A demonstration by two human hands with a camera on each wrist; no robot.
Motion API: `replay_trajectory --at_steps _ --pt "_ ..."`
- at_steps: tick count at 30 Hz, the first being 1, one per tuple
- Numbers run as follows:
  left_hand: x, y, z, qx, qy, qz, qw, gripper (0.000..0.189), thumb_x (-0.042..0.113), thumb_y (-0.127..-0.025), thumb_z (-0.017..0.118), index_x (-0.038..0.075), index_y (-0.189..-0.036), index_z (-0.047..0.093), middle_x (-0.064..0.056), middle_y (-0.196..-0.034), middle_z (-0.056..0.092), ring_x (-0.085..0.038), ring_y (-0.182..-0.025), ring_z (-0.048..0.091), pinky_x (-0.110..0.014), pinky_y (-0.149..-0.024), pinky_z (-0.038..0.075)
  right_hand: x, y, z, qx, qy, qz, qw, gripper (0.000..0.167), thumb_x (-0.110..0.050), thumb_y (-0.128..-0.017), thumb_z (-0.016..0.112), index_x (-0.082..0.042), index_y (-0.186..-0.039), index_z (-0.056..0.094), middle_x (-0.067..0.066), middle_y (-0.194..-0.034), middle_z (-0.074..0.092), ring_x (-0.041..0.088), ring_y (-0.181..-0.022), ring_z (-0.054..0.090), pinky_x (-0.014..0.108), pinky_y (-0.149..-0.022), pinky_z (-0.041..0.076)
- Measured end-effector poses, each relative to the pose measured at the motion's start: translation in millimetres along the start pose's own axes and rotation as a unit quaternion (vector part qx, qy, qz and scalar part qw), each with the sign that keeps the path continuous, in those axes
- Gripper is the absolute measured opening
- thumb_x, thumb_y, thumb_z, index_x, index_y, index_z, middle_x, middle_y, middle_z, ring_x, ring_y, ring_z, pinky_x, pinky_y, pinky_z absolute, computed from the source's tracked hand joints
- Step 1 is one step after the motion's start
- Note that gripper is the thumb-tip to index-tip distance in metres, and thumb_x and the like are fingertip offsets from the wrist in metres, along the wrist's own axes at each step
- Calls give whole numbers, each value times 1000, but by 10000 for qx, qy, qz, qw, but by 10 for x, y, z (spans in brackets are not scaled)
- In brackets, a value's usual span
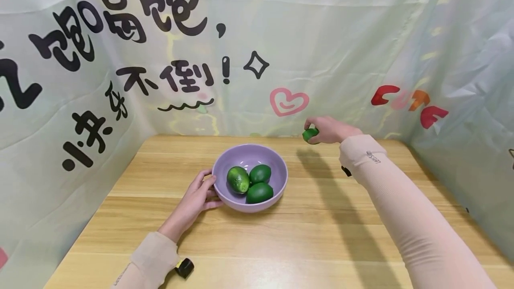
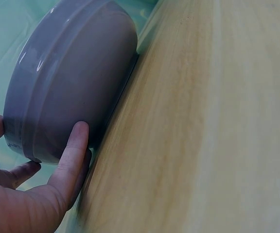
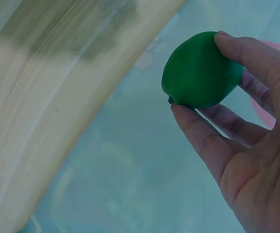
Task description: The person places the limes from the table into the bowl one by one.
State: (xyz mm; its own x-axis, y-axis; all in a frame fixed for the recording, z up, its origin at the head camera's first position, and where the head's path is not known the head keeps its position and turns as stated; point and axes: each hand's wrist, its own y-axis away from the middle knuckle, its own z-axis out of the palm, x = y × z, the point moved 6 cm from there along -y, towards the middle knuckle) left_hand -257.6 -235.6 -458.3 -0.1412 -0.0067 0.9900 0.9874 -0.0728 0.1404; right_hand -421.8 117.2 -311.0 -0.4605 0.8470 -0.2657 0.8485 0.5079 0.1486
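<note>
A purple bowl (image 1: 250,207) stands on the wooden table. My left hand (image 1: 198,194) holds its left side, with a finger at the rim and others against the outer wall, as the bowl (image 2: 77,82) shows in the left wrist view. Inside lie three green limes: a lighter, patchy lime (image 1: 238,179) at left, a darker lime (image 1: 260,174) behind, and another dark lime (image 1: 259,193) in front. My right hand (image 1: 330,129) is raised beyond the bowl's right side. Thumb and fingertips pinch a lime (image 3: 201,73), its small stem end turned outward.
The table (image 1: 305,240) extends around the bowl, with the right arm's shadow across it. A pale printed cloth (image 1: 341,48) hangs behind the far edge and along both sides. Both wrists wear small black devices, one (image 1: 184,268) beside the left cuff.
</note>
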Motion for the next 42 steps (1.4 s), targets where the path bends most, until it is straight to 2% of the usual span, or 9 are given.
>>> replay_trajectory --at_steps 6,17,25,34,42 --pt "3 4 3 16 -7 18 10000 44 33 -117 43 17 -158 41 -26 -146 56 -28 -114 74 -46 -99 67 -116 1 -55 37 159 -120 9998 36 -14 -101 75 -3 -132 61 16 -110 69 27 -93 61 40 -85 55" --pt "-5 0 -5 10 -33 20 10000 44 34 -117 42 18 -158 41 -26 -146 55 -28 -114 74 -45 -98 67 -307 -18 -153 0 209 -269 9994 39 -15 -101 75 -2 -136 60 20 -122 69 30 -101 65 46 -93 59" --pt "1 7 -2 15 -18 30 10000 44 34 -117 43 18 -158 42 -25 -144 56 -26 -112 74 -45 -98 67 -467 -23 -229 66 326 -363 9988 38 -14 -100 76 -5 -134 61 17 -121 70 30 -102 64 47 -95 58" --pt "15 30 1 33 11 38 10000 44 34 -117 43 17 -158 41 -25 -145 55 -26 -112 74 -45 -99 67 -678 -29 -294 86 346 -567 9978 41 -13 -98 79 -2 -133 61 17 -116 70 29 -101 64 46 -97 60" --pt "22 49 -3 0 -25 78 10000 47 36 -117 44 16 -160 40 -27 -145 56 -27 -113 73 -46 -100 66 -826 -40 -325 56 450 -660 9968 41 -12 -99 78 -2 -135 62 16 -123 70 29 -106 64 47 -101 59"
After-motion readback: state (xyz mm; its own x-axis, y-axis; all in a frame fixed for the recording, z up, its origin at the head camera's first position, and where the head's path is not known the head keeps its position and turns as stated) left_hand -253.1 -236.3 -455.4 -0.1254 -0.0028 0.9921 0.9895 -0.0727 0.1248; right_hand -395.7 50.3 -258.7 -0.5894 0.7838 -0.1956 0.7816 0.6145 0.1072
